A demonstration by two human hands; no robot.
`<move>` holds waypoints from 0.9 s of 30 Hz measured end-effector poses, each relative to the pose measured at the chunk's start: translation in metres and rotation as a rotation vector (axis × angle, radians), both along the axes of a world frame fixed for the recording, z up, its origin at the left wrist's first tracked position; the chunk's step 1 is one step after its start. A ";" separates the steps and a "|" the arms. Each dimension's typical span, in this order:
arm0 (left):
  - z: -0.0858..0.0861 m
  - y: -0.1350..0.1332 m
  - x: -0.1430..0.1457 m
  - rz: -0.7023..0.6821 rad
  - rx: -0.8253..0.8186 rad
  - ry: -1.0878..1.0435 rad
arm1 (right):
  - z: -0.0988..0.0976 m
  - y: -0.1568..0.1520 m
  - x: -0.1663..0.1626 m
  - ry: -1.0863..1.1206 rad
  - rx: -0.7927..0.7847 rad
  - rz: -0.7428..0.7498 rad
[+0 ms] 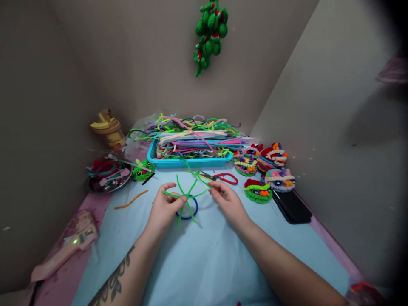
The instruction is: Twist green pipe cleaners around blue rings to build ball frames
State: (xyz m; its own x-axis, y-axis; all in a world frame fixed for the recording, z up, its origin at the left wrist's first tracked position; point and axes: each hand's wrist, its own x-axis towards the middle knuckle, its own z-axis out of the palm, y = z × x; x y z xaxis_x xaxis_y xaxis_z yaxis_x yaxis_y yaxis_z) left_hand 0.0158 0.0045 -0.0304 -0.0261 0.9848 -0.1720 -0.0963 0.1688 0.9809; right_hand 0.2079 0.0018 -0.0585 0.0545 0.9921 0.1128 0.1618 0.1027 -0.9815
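Bright green pipe cleaners (191, 184), crossed into a star shape with several arms, are held up over the middle of the table. My left hand (166, 203) pinches them near their crossing with thumb and fingertips. The fingers of my right hand (227, 199) are closed on the tip of one green arm at the right side. Just below the star, a dark blue ring (196, 208) shows, partly hidden by the green arms; I cannot tell whether it is joined to them. Red-handled scissors (227, 177) lie behind my right hand.
A blue tray (191, 163) heaped with pipe cleaners stands at the back. Fuzzy bird-like figures (258, 190) and a black phone (293, 208) lie right. A metal dish (110, 187), an orange pipe cleaner (131, 200) and a pink glue gun (68, 250) are left.
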 end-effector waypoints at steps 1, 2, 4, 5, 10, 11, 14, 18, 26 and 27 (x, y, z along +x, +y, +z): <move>0.000 -0.001 0.001 -0.009 0.000 0.000 | 0.000 0.000 -0.001 0.013 -0.015 0.023; 0.000 -0.001 0.001 -0.015 -0.001 -0.001 | 0.000 0.000 -0.002 0.012 -0.016 0.037; 0.000 -0.002 0.002 -0.019 -0.006 -0.005 | 0.000 -0.001 -0.003 -0.008 0.001 0.046; 0.001 -0.002 0.003 -0.018 -0.008 -0.007 | 0.001 -0.001 -0.003 -0.022 0.011 0.046; 0.000 -0.001 0.002 0.030 0.017 0.003 | 0.006 -0.004 -0.005 -0.097 0.071 0.026; -0.001 -0.001 0.002 0.037 0.025 0.006 | 0.008 -0.005 -0.005 -0.107 0.087 0.019; -0.004 -0.001 0.002 0.045 0.052 0.014 | 0.011 -0.007 -0.008 -0.119 0.109 -0.012; -0.006 -0.001 0.002 0.043 0.065 0.025 | 0.010 -0.008 -0.009 -0.092 0.055 -0.018; -0.003 -0.001 -0.002 0.088 0.036 -0.015 | 0.005 -0.007 -0.009 0.088 -0.021 0.099; -0.003 -0.001 -0.002 0.093 0.041 -0.022 | 0.005 -0.008 -0.010 0.103 -0.033 0.128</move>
State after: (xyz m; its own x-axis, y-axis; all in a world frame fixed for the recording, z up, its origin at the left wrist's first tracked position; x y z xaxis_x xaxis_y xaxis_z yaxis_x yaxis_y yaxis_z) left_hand 0.0142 0.0035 -0.0331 -0.1143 0.9845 -0.1333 -0.1309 0.1181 0.9843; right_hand 0.1978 -0.0063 -0.0533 -0.0632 0.9947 0.0808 0.0477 0.0839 -0.9953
